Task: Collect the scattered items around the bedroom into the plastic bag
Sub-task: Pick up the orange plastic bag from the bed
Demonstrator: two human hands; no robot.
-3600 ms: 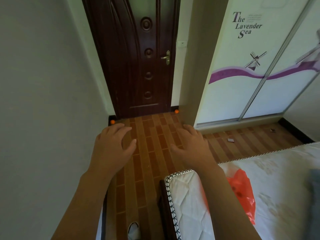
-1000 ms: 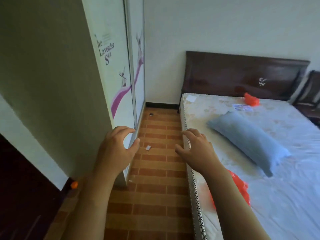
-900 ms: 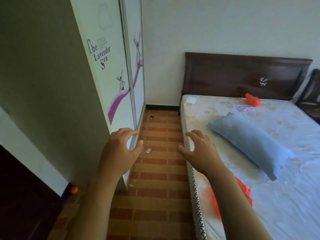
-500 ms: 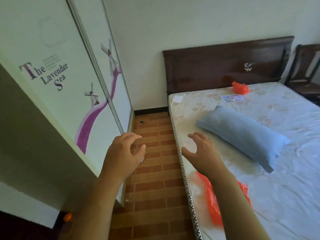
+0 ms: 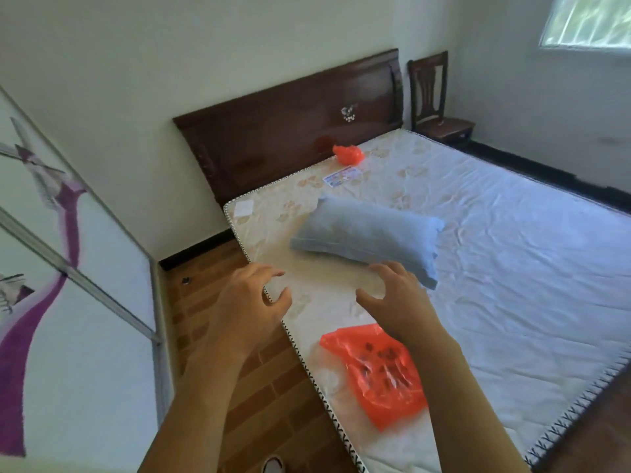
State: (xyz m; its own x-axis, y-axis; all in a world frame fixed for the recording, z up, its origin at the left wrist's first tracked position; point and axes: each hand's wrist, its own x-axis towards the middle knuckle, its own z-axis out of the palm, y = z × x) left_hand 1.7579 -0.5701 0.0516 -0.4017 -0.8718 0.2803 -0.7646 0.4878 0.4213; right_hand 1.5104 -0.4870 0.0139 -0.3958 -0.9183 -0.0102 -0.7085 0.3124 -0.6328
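both hands empty: left hand (image 5: 246, 302) and right hand (image 5: 396, 302) spread wide above the mattress (image 5: 512, 268). flat orange plastic bag (image 5: 375, 370) at 6 o'clock under right wrist. risk: thin film slips, mouth won't open one-handed; small floor item (image 5: 186, 280) at 9 o'clock easily overlooked.

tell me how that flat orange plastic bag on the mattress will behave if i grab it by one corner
The orange plastic bag lies flat and crinkled, so it is probably thin film that will droop limply. It looks empty, so likely very light. Its glossy surface on the smooth mattress suggests it may slide rather than lift cleanly.
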